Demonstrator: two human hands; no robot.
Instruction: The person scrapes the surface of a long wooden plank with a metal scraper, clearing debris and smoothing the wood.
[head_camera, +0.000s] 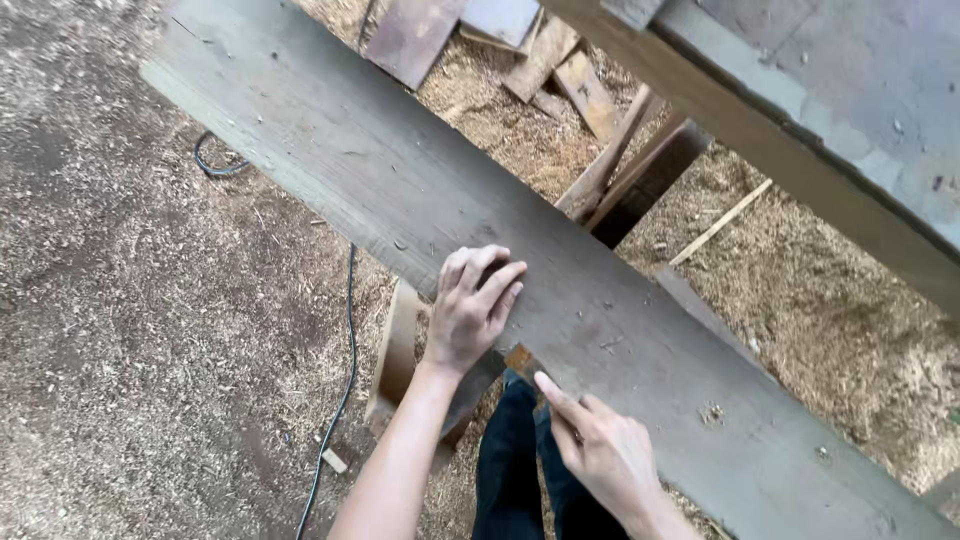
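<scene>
Long grey plank (400, 190) lies diagonally, its long axis running from upper left to lower right, raised above the sawdust-covered floor (130, 330). Left hand (470, 312) rests flat on the plank's near edge, fingers (480, 270) spread and gripping nothing. Right hand (605, 450) sits just below that edge, loosely curled, forefinger pointing at a small rust-brown piece (522, 360) at the edge; it is the nearer hand.

The long grey plank (620, 320) runs diagonally across the view, its broad top bare ahead of both hands. A second beam (800, 130) crosses close above it at upper right. Below, a black cable (345, 350) trails over the sawdust floor (130, 330) (offcuts (545, 60) lie beyond).
</scene>
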